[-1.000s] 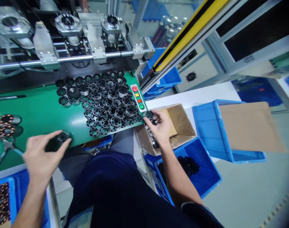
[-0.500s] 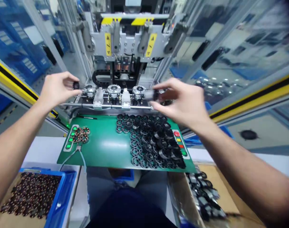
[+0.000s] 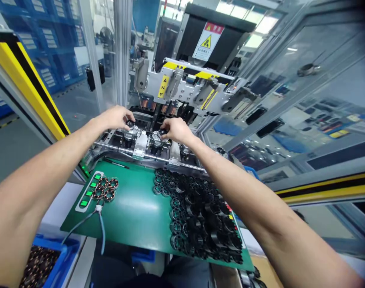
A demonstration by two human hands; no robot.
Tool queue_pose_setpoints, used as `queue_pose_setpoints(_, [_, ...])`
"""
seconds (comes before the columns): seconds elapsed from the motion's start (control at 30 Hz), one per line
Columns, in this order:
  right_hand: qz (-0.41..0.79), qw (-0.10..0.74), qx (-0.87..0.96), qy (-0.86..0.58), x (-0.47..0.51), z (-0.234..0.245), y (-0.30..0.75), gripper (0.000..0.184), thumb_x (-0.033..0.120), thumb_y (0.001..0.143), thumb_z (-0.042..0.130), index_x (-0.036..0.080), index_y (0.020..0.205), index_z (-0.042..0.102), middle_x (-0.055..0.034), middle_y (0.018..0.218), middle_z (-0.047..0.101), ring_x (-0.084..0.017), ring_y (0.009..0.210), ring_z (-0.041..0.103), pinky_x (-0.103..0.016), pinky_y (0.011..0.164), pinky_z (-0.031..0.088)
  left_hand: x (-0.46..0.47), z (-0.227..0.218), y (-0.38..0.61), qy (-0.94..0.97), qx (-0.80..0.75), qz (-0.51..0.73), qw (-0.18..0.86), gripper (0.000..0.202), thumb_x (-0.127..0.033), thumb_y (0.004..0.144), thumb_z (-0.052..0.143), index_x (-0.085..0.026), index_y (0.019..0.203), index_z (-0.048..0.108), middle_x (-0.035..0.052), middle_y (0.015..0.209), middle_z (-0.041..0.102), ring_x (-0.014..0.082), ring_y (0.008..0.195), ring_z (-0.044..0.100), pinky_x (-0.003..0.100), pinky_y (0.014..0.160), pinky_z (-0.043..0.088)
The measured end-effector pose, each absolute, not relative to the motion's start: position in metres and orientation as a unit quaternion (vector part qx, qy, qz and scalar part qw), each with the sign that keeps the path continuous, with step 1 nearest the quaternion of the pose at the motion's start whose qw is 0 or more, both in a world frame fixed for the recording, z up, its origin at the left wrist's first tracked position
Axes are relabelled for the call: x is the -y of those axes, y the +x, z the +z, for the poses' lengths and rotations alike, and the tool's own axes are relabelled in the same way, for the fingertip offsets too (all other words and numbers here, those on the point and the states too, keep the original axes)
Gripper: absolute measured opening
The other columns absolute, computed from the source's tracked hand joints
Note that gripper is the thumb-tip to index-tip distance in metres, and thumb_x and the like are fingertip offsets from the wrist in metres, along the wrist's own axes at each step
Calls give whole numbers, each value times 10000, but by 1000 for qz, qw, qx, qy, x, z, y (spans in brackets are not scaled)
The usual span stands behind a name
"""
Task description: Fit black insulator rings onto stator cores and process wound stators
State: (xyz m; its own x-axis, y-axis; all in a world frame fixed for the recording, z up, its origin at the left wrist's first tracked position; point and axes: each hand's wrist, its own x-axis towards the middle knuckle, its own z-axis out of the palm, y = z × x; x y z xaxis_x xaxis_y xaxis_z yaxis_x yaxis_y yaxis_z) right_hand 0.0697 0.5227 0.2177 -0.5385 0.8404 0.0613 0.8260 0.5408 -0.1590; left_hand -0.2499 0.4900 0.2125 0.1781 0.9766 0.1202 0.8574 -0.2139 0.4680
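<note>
Both my arms reach forward into a machine. My left hand point(image 3: 115, 117) is closed over a small black ring part on the left metal fixture point(image 3: 130, 132). My right hand point(image 3: 175, 129) is closed over another black ring part on the middle fixture point(image 3: 156, 140). A third fixture point(image 3: 186, 151) stands to the right, partly hidden by my right wrist. On the green work surface point(image 3: 134, 208) below lies a large pile of black ring parts point(image 3: 197, 216).
Three copper-wound rings point(image 3: 107, 189) and a strip of green buttons point(image 3: 89, 191) sit at the left of the green surface, with cutters point(image 3: 98, 212) beside them. A blue bin point(image 3: 47, 260) of wound parts is at bottom left. Yellow-black guard posts flank the machine.
My view has tilted up toward the machine. Both hands moved forward from above the green surface and came down onto the fixtures with the parts they carried.
</note>
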Motion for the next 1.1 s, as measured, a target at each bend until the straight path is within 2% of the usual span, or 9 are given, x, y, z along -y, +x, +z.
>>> queue_pose_setpoints(0.13, [42, 7, 889, -456, -534, 226, 64, 308, 364, 1058, 971, 147, 1244, 857, -94, 1270, 881, -278, 1229, 852, -529, 1170, 696, -499, 213, -256, 766, -600, 163, 164, 454, -223, 823, 1016, -133, 1261, 939, 90, 1035, 889, 255, 1025, 792, 375, 1055, 564])
queue_pose_setpoints(0.33, [19, -58, 901, -430, -540, 232, 59, 314, 442, 1132, 888, 164, 1266, 830, -81, 1277, 858, -260, 1180, 842, -499, 1097, 720, -514, 211, -261, 774, -597, 113, 178, 579, -282, 763, 1045, -204, 1328, 945, 85, 1176, 927, 282, 1107, 828, 351, 1069, 583])
queue_pose_setpoints(0.63, [30, -105, 907, -406, -556, 234, 55, 339, 417, 1146, 871, 177, 1378, 816, -102, 1387, 835, -276, 1247, 828, -515, 1121, 721, -517, 215, -267, 786, -591, 64, 170, 579, -359, 917, 954, -276, 1488, 904, 71, 1291, 932, 279, 1187, 820, 348, 1108, 579])
queue_pose_setpoints(0.7, [33, -93, 905, -414, -555, 231, 57, 353, 424, 1150, 867, 177, 1395, 813, -104, 1394, 836, -277, 1251, 830, -523, 1131, 717, -507, 212, -261, 787, -596, 66, 143, 545, -346, 956, 924, -275, 1496, 901, 77, 1326, 922, 294, 1242, 811, 370, 1157, 575])
queue_pose_setpoints(0.77, [30, -65, 903, -425, -545, 222, 61, 375, 432, 1153, 859, 182, 1428, 809, -115, 1444, 827, -295, 1312, 818, -556, 1182, 695, -487, 200, -251, 786, -605, 89, 95, 557, -343, 1009, 872, -268, 1562, 861, 99, 1505, 865, 338, 1430, 754, 432, 1283, 538])
queue_pose_setpoints(0.87, [12, -2, 896, -443, -516, 192, 67, 489, 425, 1157, 839, 204, 1584, 752, -160, 1699, 714, -369, 1577, 695, -654, 1335, 589, -450, 167, -231, 771, -619, 149, 17, 686, -379, 1119, 742, -234, 1784, 658, 134, 1861, 618, 402, 1741, 511, 573, 1468, 394])
queue_pose_setpoints(0.93, [6, 33, 889, -456, -494, 166, 70, 648, 376, 1159, 802, 207, 1759, 627, -198, 1906, 532, -426, 1760, 524, -695, 1425, 488, -431, 144, -220, 756, -629, 181, -7, 745, -377, 1168, 658, -185, 1874, 519, 162, 1958, 489, 400, 1796, 442, 598, 1495, 378])
queue_pose_setpoints(1.0, [12, 54, 882, -469, -477, 143, 74, 798, 319, 1144, 748, 173, 1882, 482, -219, 2007, 381, -470, 1845, 396, -698, 1469, 428, -421, 129, -214, 744, -637, 199, -14, 750, -370, 1160, 663, -156, 1865, 521, 174, 1951, 500, 396, 1783, 467, 590, 1488, 414])
queue_pose_setpoints(1.1, [20, 87, 873, -479, -466, 125, 76, 882, 338, 1126, 677, 109, 1929, 392, -221, 2027, 338, -509, 1871, 336, -708, 1483, 397, -419, 122, -211, 735, -643, 216, -17, 691, -389, 1129, 713, -168, 1779, 636, 154, 1869, 615, 384, 1738, 532, 569, 1478, 452])
